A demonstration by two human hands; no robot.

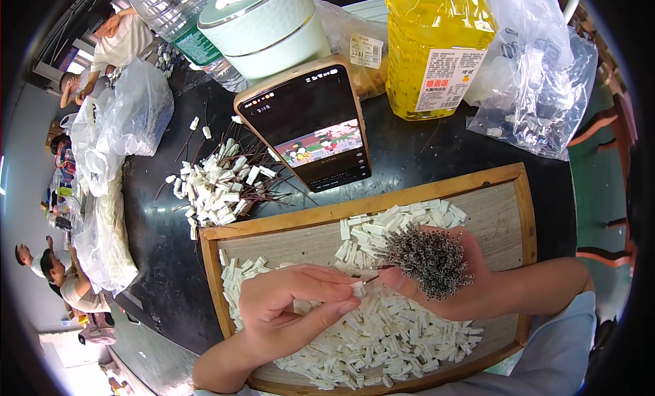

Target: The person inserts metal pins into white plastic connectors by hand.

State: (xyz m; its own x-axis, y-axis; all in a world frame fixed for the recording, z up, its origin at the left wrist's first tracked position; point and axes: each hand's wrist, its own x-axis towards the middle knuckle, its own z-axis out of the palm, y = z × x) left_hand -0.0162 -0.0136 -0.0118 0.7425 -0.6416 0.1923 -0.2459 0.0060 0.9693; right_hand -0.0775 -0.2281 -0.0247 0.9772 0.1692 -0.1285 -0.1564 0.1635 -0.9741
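Observation:
My left hand point(290, 304) pinches a small white plastic housing point(358, 289) between thumb and fingertips. My right hand point(471, 287) is closed round a thick bundle of thin wires point(433, 263) with metal ends, which point up toward me. From beside its thumb, a single dark wire reaches to the white housing; whether its end sits inside I cannot tell. Both hands are above a wooden-framed tray point(361, 207). Loose white housings point(382, 341) lie heaped in it, partly hidden by my hands.
Behind the tray, a phone point(310, 130) stands propped against a pale green lidded container point(266, 38). A pile of white housings with brown wires point(222, 184) lies at left. A yellow bottle point(437, 55), plastic bags point(539, 75) and a clear bottle point(184, 27) stand farther back. Other people work at far left.

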